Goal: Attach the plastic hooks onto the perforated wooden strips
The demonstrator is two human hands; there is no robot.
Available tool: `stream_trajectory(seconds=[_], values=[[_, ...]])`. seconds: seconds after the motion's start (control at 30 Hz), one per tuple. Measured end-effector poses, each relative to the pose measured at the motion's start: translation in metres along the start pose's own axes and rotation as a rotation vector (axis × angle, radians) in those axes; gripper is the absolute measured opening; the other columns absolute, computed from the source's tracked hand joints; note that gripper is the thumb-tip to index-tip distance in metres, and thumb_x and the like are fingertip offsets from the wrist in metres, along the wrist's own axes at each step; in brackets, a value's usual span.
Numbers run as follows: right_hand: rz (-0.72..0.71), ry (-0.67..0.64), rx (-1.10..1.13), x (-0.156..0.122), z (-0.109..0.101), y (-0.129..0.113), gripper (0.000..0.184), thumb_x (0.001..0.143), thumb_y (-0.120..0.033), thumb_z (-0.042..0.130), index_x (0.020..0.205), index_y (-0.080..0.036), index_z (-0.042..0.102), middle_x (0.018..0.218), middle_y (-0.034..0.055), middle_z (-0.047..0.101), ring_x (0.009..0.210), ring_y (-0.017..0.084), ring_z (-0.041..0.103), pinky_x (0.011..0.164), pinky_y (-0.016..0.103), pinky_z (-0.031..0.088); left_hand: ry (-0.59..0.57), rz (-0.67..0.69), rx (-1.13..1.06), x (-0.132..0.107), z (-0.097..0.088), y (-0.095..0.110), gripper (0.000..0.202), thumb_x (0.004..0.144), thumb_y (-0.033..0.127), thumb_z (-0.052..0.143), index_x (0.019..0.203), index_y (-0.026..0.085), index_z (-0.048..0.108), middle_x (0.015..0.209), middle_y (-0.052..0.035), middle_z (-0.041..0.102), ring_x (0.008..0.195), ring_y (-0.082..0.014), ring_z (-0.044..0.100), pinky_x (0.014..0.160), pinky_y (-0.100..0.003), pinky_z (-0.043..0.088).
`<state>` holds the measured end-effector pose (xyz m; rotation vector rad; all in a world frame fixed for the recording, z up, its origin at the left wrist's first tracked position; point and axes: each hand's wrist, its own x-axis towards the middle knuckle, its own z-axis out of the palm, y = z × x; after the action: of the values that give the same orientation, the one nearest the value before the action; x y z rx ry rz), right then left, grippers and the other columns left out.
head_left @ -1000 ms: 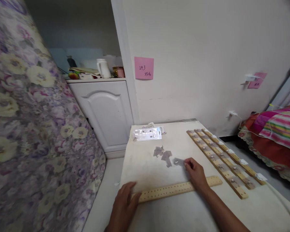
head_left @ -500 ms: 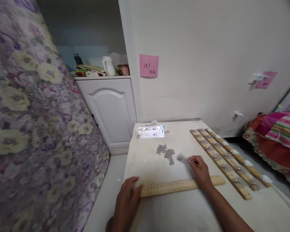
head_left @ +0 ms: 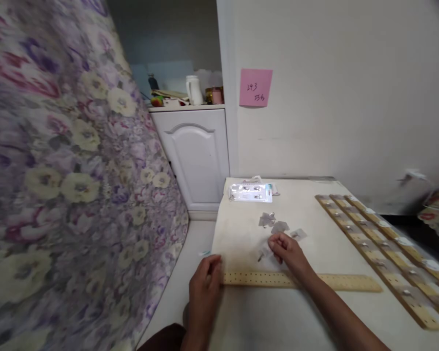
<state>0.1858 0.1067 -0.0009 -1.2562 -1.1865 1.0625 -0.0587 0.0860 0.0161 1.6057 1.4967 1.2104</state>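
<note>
A pale wooden strip with rows of small holes (head_left: 336,282) lies across the near part of the white table (head_left: 314,321). My left hand (head_left: 205,280) presses its left end, fingers curled over it. My right hand (head_left: 287,251) is just beyond the strip, fingers pinched on a small clear plastic hook piece (head_left: 264,252). A few more clear hook pieces (head_left: 276,223) lie a little farther out on the table.
A clear blister pack (head_left: 250,192) lies at the table's far edge. Three wooden strips fitted with hooks (head_left: 380,243) lie side by side at the right. A flowered mattress (head_left: 69,185) stands at the left, a white cabinet (head_left: 195,151) behind, a pink note (head_left: 255,87) on the wall.
My right hand picked a clear hook piece from the loose ones and drew it toward the holed strip. The view swung to the left. My left hand stayed on the strip's end.
</note>
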Motion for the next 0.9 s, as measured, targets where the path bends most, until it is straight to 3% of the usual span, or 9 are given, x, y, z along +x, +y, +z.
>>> stream_trajectory(seconds=[0.13,0.23,0.37,0.57,0.77,0.9], values=[[0.003,-0.238,-0.052,0.017,0.05,-0.008,0.019,0.077,-0.037,0.057,0.074,-0.019,0.054,0.053,-0.0079,0.044,0.043,0.007,0.037,0.043,0.019,0.03,0.135,-0.15,-0.073,-0.005,-0.018,-0.02,0.027,0.082,0.042,0.051,0.094,0.02,0.061,0.09,-0.0024,0.068,0.082,-0.019,0.063,0.074,-0.029,0.049],[-0.002,-0.347,-0.077,0.027,0.085,-0.004,0.01,0.076,-0.027,0.055,0.073,-0.018,0.057,0.058,-0.0055,0.052,0.048,0.007,0.041,0.047,0.019,0.032,0.116,-0.196,-0.104,-0.015,-0.023,-0.026,0.028,0.08,0.043,0.054,0.091,0.02,0.062,0.085,-0.0021,0.068,0.075,-0.0179,0.063,0.066,-0.027,0.049],[-0.009,-0.422,-0.085,0.03,0.117,0.01,0.007,0.072,-0.024,0.056,0.069,-0.018,0.058,0.059,-0.0045,0.055,0.053,0.009,0.046,0.053,0.021,0.036,0.087,-0.194,-0.096,-0.029,-0.019,-0.031,0.023,0.08,0.039,0.057,0.09,0.02,0.063,0.084,-0.0019,0.069,0.081,-0.0182,0.064,0.073,-0.027,0.05],[0.005,-0.42,-0.117,0.027,0.125,0.027,0.007,0.073,-0.021,0.053,0.069,-0.018,0.057,0.058,-0.0049,0.051,0.055,0.009,0.045,0.053,0.021,0.035,0.038,-0.184,0.071,-0.037,-0.009,-0.038,0.02,0.08,0.032,0.059,0.096,0.022,0.061,0.085,-0.002,0.066,0.08,-0.0173,0.062,0.073,-0.027,0.05],[0.005,-0.456,-0.142,0.028,0.122,0.027,0.007,0.073,-0.022,0.054,0.069,-0.018,0.057,0.059,-0.0046,0.051,0.056,0.01,0.045,0.053,0.021,0.035,0.07,-0.153,0.184,-0.043,-0.001,-0.037,0.02,0.079,0.028,0.059,0.099,0.022,0.059,0.089,-0.0039,0.06,0.086,-0.0193,0.058,0.08,-0.032,0.049],[-0.015,-0.44,-0.196,0.026,0.123,0.023,0.007,0.074,-0.021,0.053,0.069,-0.018,0.057,0.061,-0.004,0.053,0.059,0.011,0.046,0.056,0.022,0.036,0.068,-0.131,0.263,-0.044,0.001,-0.036,0.01,0.082,0.027,0.056,0.09,0.022,0.059,0.088,-0.0039,0.06,0.085,-0.0197,0.058,0.079,-0.033,0.049]])
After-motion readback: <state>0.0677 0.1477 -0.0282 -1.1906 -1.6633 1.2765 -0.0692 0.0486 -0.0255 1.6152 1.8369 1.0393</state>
